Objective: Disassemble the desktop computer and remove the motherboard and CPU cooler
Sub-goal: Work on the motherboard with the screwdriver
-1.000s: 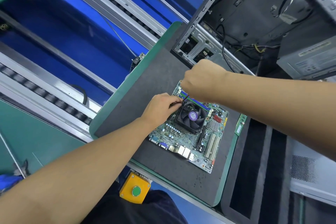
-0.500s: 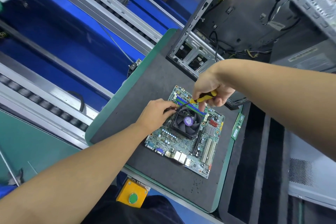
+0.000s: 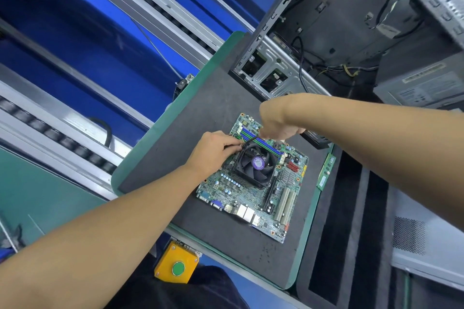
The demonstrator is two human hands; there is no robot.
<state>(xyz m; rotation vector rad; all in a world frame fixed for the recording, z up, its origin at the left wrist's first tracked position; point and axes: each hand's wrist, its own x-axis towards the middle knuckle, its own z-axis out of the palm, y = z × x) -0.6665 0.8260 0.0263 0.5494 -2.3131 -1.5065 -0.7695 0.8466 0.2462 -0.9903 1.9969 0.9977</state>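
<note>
The green rectangular motherboard (image 3: 241, 193) is lying flat on the dark-matted, green-edged counter (image 3: 200, 113), toward its near right corner. The square black CPU cooler (image 3: 256, 165) with the purple hub label is sitting on the board's far half.

The right hand (image 3: 276, 125) is closing round a thin dark-shafted screwdriver (image 3: 251, 140) and slanting it down to the cooler's far left corner; its handle is hidden inside the fist. The left hand (image 3: 216, 150) is curling its fingers against that same corner, right at the tool's tip. I cannot tell whether they are pinching the screw or only bracing the frame.

The step appears to be loosening a cooler mounting screw. Doing it well probably means:
- seating the tip squarely;
- pressing down along the shaft while turning;
- letting the left fingers stop the tip from skating onto the blue memory slots just beside it;
- freeing the corners evenly, so the cooler is not tilting on its mount.

A green memory stick (image 3: 326, 170) is lying at the counter's right edge, and the open grey metal computer case (image 3: 339, 20) is standing at the far right corner.
</note>
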